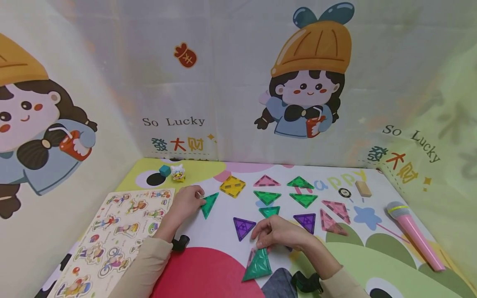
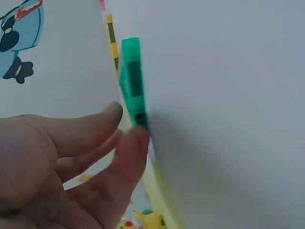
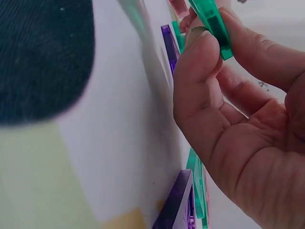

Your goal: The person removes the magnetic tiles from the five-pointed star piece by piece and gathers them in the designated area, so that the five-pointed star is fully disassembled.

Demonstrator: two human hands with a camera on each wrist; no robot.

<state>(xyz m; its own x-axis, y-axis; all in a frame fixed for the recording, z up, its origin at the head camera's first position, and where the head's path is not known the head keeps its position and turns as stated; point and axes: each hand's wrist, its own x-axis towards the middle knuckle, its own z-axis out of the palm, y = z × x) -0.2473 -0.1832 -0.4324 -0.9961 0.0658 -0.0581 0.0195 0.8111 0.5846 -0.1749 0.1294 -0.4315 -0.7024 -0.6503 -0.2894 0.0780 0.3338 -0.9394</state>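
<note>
Right hand (image 1: 277, 234) pinching green triangle tile (image 1: 258, 265) at 6 o'clock, left hand (image 1: 188, 200) fingertips touching another green tile (image 1: 208, 204); recommend lowering flat, edges aligned.

The green triangle tile (image 1: 258, 265) pinched in my right hand (image 1: 277, 234) is translucent plastic, smooth and glossy along its edge. The smaller green tile (image 1: 208, 203) under my left hand (image 1: 187, 201) looks like the same shiny plastic. The mat (image 1: 372, 248) beneath is a smooth, matt printed sheet. The puzzle board (image 1: 119, 231) looks like pale wood with printed pieces. The pink microphone (image 1: 415, 235) is glossy plastic, and the small block (image 1: 363, 188) looks like bare wood.
</note>
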